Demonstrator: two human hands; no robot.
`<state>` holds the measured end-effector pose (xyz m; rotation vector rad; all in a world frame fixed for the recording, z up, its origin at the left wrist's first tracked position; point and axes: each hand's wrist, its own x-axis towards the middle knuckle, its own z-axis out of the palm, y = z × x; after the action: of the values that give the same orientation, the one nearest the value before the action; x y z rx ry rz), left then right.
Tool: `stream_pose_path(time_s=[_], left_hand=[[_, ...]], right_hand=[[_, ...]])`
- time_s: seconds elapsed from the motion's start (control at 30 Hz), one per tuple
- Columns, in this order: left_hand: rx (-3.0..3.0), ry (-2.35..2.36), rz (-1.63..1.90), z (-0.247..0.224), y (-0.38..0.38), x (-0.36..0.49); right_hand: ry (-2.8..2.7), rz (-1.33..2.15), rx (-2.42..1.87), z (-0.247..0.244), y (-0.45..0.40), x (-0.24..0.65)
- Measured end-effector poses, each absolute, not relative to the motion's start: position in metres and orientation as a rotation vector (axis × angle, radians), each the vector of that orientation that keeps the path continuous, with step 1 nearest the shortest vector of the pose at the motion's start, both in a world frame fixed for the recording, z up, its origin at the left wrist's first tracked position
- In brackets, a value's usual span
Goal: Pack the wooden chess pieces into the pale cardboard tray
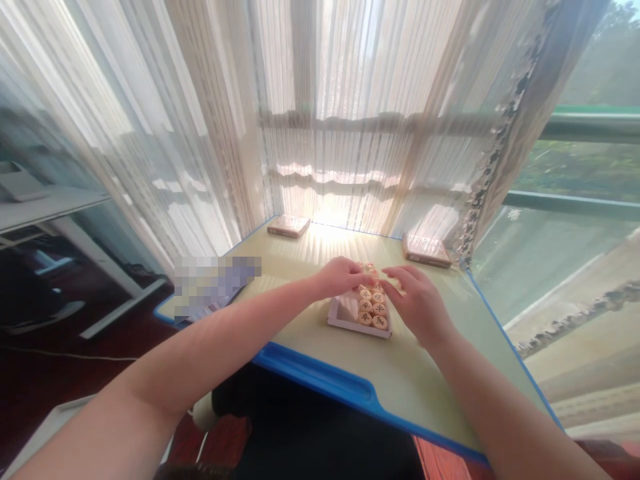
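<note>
Bright light falls through a pale curtain [325, 100] as a person reaches both bare hands toward a shallow box [357, 328] of round, flat game pieces [365, 307] on a yellow-green, blue-edged surface [300, 320]. The pieces sit in the box, side by side in rows along its right part, their tops bearing dark characters at the near end and red ones toward the far end; the near left part of the box shows its bare floor. The left hand [341, 276] comes over the far left side of the box, its fingers bent down at the pieces; whether its grip has hold of one cannot be told. The right hand [416, 293] is at the right side of the box, its grip parted, thumb and fingers spread apart with nothing visible between them, the tips close to the pieces. Beyond the box lie two flat cases, a left case [289, 226] and a right case [427, 250], both well apart from it. Left of the box, a pixelated item [217, 287] rests near the edge of the surface, its details hidden. Farther left of the box stands a white desk [55, 207].
</note>
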<state>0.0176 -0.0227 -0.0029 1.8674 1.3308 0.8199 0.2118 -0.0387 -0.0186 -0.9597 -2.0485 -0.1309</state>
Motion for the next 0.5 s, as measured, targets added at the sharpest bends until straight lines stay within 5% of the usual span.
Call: stream_pose_path(time_s=[0.17, 0.5], left_hand=[[1.924, 1.568, 1.113, -0.007, -0.011, -0.013], [1.721, 1.419, 0.951, -0.006, -0.006, -0.027]], right_hand=[[-2.072, -0.164, -0.985, -0.017, -0.035, 0.217], [-2.357, -0.167, -1.080, -0.005, -0.037, 0.197]])
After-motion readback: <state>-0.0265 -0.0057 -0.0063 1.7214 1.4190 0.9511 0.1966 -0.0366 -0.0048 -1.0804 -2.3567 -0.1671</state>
